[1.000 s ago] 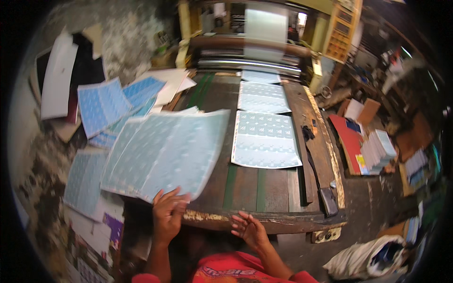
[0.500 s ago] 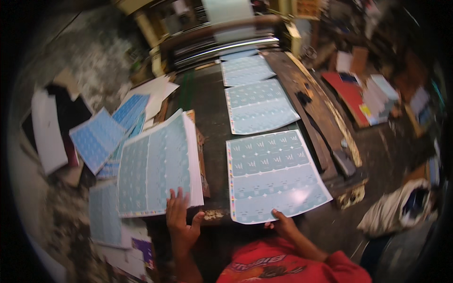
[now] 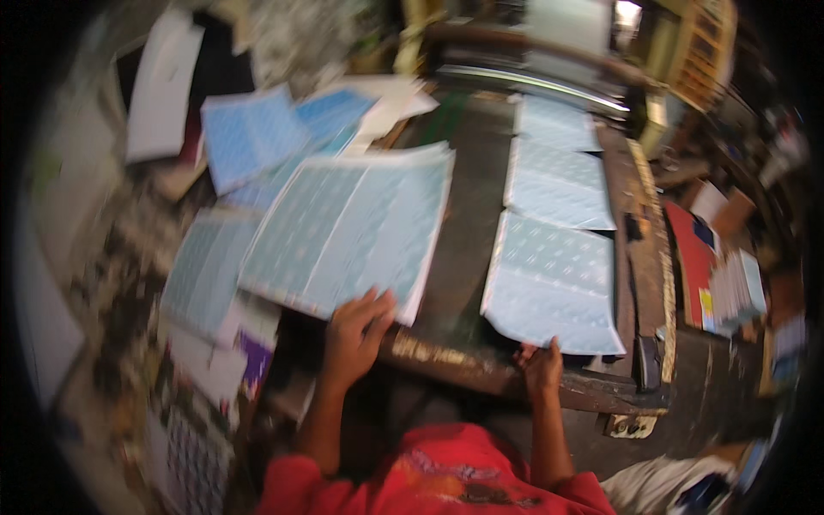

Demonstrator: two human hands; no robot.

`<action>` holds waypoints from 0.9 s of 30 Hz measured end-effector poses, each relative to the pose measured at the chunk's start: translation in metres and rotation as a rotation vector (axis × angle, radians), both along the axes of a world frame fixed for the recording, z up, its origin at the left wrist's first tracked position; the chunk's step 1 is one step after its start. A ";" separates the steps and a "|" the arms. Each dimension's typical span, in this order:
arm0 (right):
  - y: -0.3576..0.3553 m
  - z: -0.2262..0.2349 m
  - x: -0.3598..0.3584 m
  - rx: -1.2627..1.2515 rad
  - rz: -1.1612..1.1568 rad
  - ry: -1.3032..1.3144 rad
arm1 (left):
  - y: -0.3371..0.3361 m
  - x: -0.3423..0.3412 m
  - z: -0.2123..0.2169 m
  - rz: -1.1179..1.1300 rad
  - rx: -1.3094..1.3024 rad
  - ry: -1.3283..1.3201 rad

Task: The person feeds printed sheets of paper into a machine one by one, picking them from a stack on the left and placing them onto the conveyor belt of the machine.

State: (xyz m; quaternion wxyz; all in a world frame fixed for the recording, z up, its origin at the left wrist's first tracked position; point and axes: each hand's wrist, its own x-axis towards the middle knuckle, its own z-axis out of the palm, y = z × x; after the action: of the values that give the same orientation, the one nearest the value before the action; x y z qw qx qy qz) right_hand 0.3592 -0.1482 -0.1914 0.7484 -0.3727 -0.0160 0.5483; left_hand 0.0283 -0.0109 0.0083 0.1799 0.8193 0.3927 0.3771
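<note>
My right hand (image 3: 541, 367) pinches the near edge of a printed pale-blue sheet (image 3: 554, 279), thumb on top, at the front of a dark machine bed. Two similar sheets (image 3: 562, 180) lie behind it in a row running up to the roller. My left hand (image 3: 356, 335), fingers stretched out and a little blurred, touches the near edge of a thick stack of printed sheets (image 3: 343, 236). The stack sits slightly askew on the left side of the bed.
Metal rollers (image 3: 536, 88) cross the far end of the bed. Loose blue sheets (image 3: 253, 137) and a lower pile (image 3: 206, 270) lie to the left. At the right are a red board (image 3: 688, 257) with paper bundles and a whitish cloth bag (image 3: 669, 487) near me.
The view has swung, shifting the scene rightward. The front sheet in my right hand now lies close against the row behind it, where a gap showed before. My left hand stays by the stack.
</note>
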 end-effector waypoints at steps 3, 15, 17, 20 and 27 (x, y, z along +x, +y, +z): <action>0.026 -0.018 0.006 0.100 0.043 -0.047 | 0.003 -0.022 -0.010 0.270 -0.565 -0.334; -0.021 0.123 -0.040 0.212 0.246 -0.170 | -0.045 0.026 0.050 -0.544 -0.017 0.259; -0.036 0.121 -0.033 0.061 0.306 -0.239 | -0.057 0.032 0.050 -0.586 -0.001 0.339; -0.055 0.120 -0.053 -0.120 0.230 -0.127 | -0.044 0.022 0.046 -0.375 0.115 0.270; -0.156 0.035 -0.092 -0.278 0.255 -0.033 | 0.004 0.007 0.016 0.047 0.210 0.279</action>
State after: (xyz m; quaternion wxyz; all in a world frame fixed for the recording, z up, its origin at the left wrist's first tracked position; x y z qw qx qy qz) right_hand 0.2676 -0.3041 -0.1568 0.6139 -0.4767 0.0005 0.6292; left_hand 0.0356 -0.0065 0.0239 0.0281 0.8686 0.3914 0.3026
